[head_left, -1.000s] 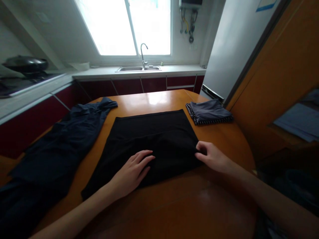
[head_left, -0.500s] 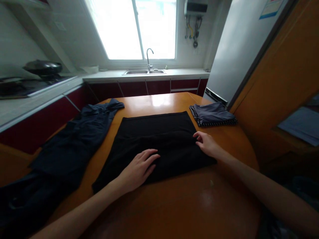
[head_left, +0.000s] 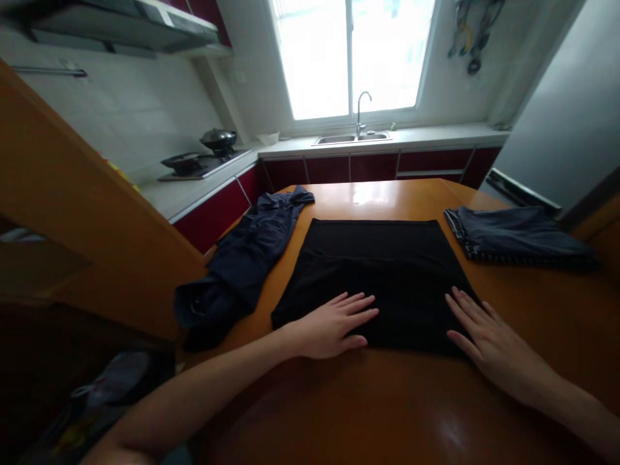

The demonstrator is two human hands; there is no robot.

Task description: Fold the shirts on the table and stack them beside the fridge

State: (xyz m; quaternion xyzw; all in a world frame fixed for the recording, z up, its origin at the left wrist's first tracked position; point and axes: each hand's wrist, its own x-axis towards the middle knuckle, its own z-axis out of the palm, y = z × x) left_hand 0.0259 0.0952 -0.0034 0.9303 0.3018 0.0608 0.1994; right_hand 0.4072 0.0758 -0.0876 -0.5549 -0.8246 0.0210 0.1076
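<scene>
- My left hand point(head_left: 332, 328) lies palm down on the near part of the black cloth point(head_left: 378, 258), left of its middle, fingers stretched out and slightly spread toward the right; it grips nothing.
- My right hand point(head_left: 494, 345) lies at the cloth's right edge, by the near right corner, fingers straight and pointing up and to the left; it too is released, with no fold pinched.
- The cloth is spread flat on the wooden table point(head_left: 358, 413), under the fingers of both my hands, and most of it reaches away from me beyond them.
- Between my hands lies a stretch of its near part; the near edge runs close to my left thumb.
- A crease crosses the cloth from side to side, farther from me than my fingertips.
- Left of the cloth, apart from it, a rumpled dark blue garment point(head_left: 256, 242) lies along the table's edge.
- Beyond my right hand, a folded grey-blue pile point(head_left: 513, 232) with a striped edge sits beside the cloth's far right side.
</scene>
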